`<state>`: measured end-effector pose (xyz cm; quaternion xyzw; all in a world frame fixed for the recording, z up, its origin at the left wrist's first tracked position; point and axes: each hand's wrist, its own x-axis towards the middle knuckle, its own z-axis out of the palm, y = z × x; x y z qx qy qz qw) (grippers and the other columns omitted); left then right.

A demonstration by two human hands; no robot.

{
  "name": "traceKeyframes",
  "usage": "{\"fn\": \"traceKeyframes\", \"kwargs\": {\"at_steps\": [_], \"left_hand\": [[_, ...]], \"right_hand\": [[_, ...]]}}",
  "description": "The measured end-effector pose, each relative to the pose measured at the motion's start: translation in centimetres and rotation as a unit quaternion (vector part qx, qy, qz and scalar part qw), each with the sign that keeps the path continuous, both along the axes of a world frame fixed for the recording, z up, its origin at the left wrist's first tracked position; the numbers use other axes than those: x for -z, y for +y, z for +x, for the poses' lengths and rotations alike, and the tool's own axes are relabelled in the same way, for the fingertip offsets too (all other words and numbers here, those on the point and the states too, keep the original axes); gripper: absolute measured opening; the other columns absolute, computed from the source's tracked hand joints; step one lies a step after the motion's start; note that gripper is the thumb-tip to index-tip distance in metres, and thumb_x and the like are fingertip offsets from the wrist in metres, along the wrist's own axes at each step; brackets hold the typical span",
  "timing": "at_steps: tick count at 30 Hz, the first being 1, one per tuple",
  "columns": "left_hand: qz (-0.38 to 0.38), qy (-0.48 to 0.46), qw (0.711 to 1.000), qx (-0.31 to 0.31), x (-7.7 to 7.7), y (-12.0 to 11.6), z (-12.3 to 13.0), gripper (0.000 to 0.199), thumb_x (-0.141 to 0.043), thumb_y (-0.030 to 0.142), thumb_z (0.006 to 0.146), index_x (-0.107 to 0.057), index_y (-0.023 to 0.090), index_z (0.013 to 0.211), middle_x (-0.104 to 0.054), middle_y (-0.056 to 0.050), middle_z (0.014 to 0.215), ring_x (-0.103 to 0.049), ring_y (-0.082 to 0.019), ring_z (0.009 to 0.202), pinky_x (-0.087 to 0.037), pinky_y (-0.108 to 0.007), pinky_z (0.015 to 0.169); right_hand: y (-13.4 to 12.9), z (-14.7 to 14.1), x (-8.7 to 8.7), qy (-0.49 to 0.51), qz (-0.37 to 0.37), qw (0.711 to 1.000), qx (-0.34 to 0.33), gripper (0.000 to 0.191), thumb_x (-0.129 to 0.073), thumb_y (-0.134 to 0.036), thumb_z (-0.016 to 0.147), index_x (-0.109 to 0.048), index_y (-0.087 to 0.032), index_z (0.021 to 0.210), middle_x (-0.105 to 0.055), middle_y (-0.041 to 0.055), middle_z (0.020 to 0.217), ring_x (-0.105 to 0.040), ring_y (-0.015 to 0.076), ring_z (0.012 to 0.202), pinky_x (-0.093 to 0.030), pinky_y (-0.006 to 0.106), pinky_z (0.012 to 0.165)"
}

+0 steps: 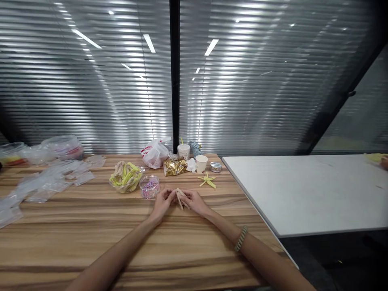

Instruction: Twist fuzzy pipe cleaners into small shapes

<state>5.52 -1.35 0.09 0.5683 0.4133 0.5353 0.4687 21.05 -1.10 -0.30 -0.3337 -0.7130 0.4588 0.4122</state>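
Observation:
My left hand (pixel 163 205) and my right hand (pixel 195 201) meet over the wooden table, fingers closed on a beige strip (pixel 179 199). It looks like a thick chenille stem, folded so that two ends hang down between the hands. Just left of my left hand stands a clear round tub (pixel 149 187) of small pink and purple pieces. Beyond it a clear bowl (pixel 125 188) is heaped with yellow and beige strips (pixel 129 176). A yellow star-shaped piece made of strips (pixel 207 180) lies beyond my right hand. The fingertips partly hide the beige strip.
Along the back are a white plastic bag (pixel 155 153), a gold packet (pixel 175 166), paper cups (pixel 201 163) and a round tin (pixel 216 167). Clear plastic wrappers (pixel 45 182) spread at left. A white table (pixel 306 194) adjoins at right, where another person's hand (pixel 384 162) shows.

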Motion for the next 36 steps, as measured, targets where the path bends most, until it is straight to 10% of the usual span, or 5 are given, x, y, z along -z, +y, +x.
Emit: {"fn": "traceKeyframes", "kwargs": {"at_steps": [6, 13, 21, 26, 36], "left_hand": [[-0.023, -0.004, 1.0, -0.009, 0.6, 0.4, 0.0, 0.037, -0.071, 0.044, 0.054, -0.061, 0.011, 0.069, -0.066, -0.006, 0.069, -0.061, -0.017, 0.063, -0.049, -0.028, 0.062], [-0.033, -0.012, 0.998, -0.05, 1.0, 0.7, -0.5, 0.034, -0.071, 0.041, 0.054, -0.06, 0.011, 0.066, -0.066, -0.007, 0.07, -0.062, -0.018, 0.067, -0.05, -0.03, 0.067], [0.033, -0.001, 0.991, -0.133, 0.9, 1.5, -1.9, 0.03, -0.065, 0.041, 0.063, -0.059, 0.012, 0.07, -0.064, -0.005, 0.071, -0.06, -0.016, 0.069, -0.049, -0.028, 0.067], [0.007, 0.021, 0.997, -0.079, 0.6, 1.0, -1.4, 0.035, -0.068, 0.044, 0.058, -0.058, 0.012, 0.069, -0.064, -0.005, 0.07, -0.06, -0.016, 0.065, -0.049, -0.027, 0.061], [-0.023, 0.013, 1.0, 0.006, 0.0, 0.4, -0.6, 0.037, -0.071, 0.046, 0.056, -0.06, 0.012, 0.066, -0.065, -0.006, 0.064, -0.062, -0.016, 0.061, -0.051, -0.029, 0.065]], "right_hand": [[0.0, 0.2, 0.1, -0.035, -0.007, 0.999, 0.011, 0.05, -0.044, -0.053, 0.079, -0.065, -0.01, 0.092, -0.063, 0.0032, 0.08, -0.055, 0.0093, 0.068, -0.043, 0.019, 0.065], [0.2, 0.1, 0.0, 0.001, -0.001, 1.0, 0.004, 0.05, -0.058, -0.049, 0.071, -0.06, -0.015, 0.107, -0.06, 0.0058, 0.106, -0.056, 0.0161, 0.096, -0.044, 0.027, 0.086], [1.4, 0.5, 1.5, 0.012, -0.049, 0.986, 0.158, 0.048, -0.063, -0.047, 0.063, -0.064, -0.011, 0.095, -0.065, 0.0098, 0.087, -0.061, 0.0165, 0.074, -0.051, 0.028, 0.067], [1.7, 0.9, 0.9, 0.083, -0.08, 0.967, 0.227, 0.047, -0.066, -0.046, 0.059, -0.064, -0.014, 0.094, -0.064, 0.0094, 0.097, -0.062, 0.0195, 0.084, -0.051, 0.033, 0.077], [-0.1, -0.5, -0.1, 0.065, -0.051, 0.989, 0.12, 0.046, -0.06, -0.052, 0.066, -0.067, -0.015, 0.093, -0.064, 0.0074, 0.097, -0.061, 0.0192, 0.088, -0.048, 0.032, 0.082]]}}
